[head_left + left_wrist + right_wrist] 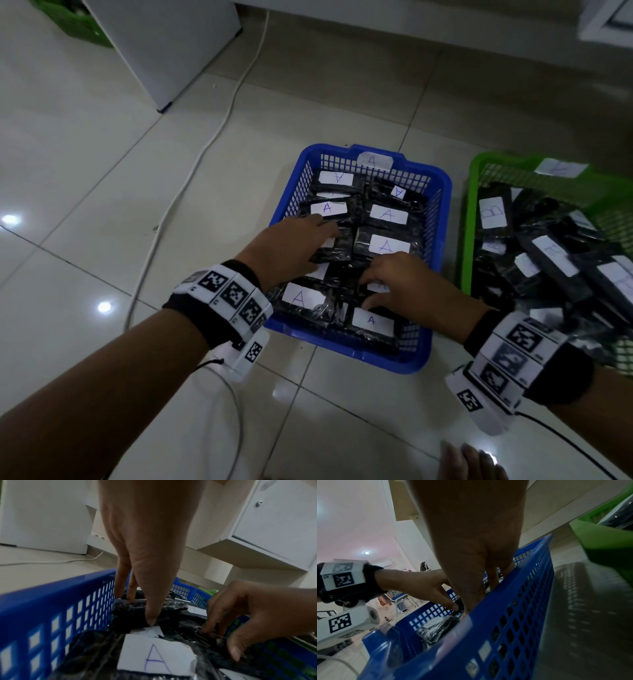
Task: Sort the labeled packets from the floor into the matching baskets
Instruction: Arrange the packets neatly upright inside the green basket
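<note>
A blue basket tagged A holds several black packets with white A labels. My left hand reaches into its left half and grips a black packet. In the left wrist view the thumb and fingers pinch that packet above an A label. My right hand is in the basket's near middle, its fingers and thumb curled onto another black packet. In the right wrist view the blue wall hides the right fingertips. A green basket to the right holds B packets.
A white cable runs over the tiled floor left of the blue basket. A white cabinet stands at the back left, with a green crate behind it. Bare toes show at the bottom edge.
</note>
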